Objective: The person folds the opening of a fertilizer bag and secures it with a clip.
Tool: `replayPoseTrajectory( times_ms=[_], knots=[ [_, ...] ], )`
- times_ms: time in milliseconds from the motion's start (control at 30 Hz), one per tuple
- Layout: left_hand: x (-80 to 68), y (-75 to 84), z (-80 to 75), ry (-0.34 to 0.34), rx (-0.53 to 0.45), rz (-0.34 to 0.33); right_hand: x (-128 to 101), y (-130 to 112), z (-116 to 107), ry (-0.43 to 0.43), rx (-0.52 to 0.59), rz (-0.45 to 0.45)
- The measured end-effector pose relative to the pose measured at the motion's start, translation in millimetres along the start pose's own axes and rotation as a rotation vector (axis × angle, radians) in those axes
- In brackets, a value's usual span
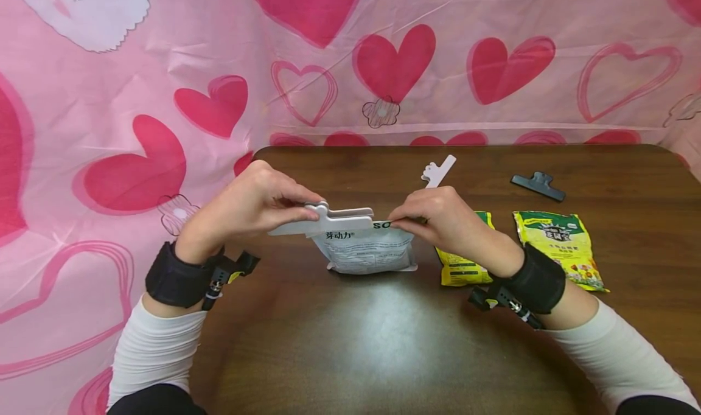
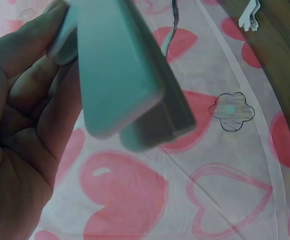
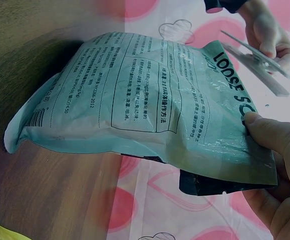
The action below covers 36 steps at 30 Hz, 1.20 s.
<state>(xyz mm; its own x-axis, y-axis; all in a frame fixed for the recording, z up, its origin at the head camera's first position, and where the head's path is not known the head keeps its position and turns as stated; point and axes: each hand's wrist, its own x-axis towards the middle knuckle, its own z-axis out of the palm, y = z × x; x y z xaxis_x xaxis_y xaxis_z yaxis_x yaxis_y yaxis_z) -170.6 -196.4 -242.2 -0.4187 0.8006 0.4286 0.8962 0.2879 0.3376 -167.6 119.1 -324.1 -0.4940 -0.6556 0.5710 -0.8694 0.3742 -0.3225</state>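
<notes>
So the left hand (image 1: 249,205) is holding a white bag clip (image 1: 328,220), fingers curled round its end, right over the top of a pale soil bag (image 1: 367,251). The right hand (image 1: 438,217) pinches the bag's top corner. The bag stands mid-desk (image 1: 383,354). Two yellow-green packets (image 1: 561,244), a black clip (image 1: 538,185) and another white clip (image 1: 440,171) sit toward the far right edge.

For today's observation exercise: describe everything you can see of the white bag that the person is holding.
The white bag is a soft, crinkled plastic pouch, full-looking, printed with dark text, tables and a barcode, "LOOSE SO" along its top. It stands upright on the dark wooden table. The right hand pinches its top corner; the left hand holds a long white sealing clip along its top edge.
</notes>
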Motion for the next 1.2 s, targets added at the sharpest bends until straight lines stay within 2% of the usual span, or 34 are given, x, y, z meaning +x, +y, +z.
replayPoseTrajectory(
  times_ms=[233, 600, 833, 1200],
  knots=[
    [1.7, 0.6, 2.1, -0.017, 0.054, 0.004, -0.1, 1.7, 0.3, 0.000, 0.003, 0.004],
    [0.4, -2.4, 5.1, -0.069, 0.097, -0.046, 0.4, 2.4, 0.4, 0.006, 0.012, -0.003],
    [-0.7, -5.1, 8.4, -0.078, 0.093, -0.074, -0.3, 2.4, 0.5, 0.016, 0.004, -0.005],
    [4.0, -7.9, 17.8, -0.086, 0.069, -0.052, -0.1, 1.9, 0.8, 0.027, -0.012, -0.013]
  ],
)
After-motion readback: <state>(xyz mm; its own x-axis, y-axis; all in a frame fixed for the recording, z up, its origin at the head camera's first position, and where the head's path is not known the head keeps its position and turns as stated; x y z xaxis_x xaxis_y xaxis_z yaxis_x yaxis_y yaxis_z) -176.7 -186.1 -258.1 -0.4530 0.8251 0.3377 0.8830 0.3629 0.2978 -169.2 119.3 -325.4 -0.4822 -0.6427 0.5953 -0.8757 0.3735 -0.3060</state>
